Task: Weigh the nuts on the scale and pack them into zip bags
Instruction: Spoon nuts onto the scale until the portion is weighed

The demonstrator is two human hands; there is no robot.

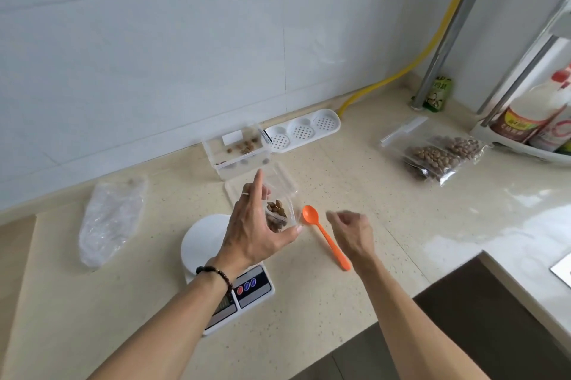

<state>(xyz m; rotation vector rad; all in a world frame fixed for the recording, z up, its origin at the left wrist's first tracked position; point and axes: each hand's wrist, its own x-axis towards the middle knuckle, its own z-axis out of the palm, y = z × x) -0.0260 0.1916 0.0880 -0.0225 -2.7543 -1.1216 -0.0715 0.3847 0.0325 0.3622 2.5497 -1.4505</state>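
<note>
tiled kitchen counter [370, 225], nut packing well under way.
filled zip bags [438, 157] lie right; left hand [256, 225] grips a clear bag of nuts [279, 209] above the scale [204, 243]; right hand [352, 231] loosely curled, holding nothing; tub [234, 151] nearly emptied.

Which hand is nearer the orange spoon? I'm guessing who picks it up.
Right. The right hand hovers just right of the spoon, beside its handle; the left hand is left of its bowl, holding a small bag of nuts.

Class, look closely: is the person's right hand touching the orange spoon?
Apart. The head view shows bare counter between the right hand and the orange spoon.
</note>
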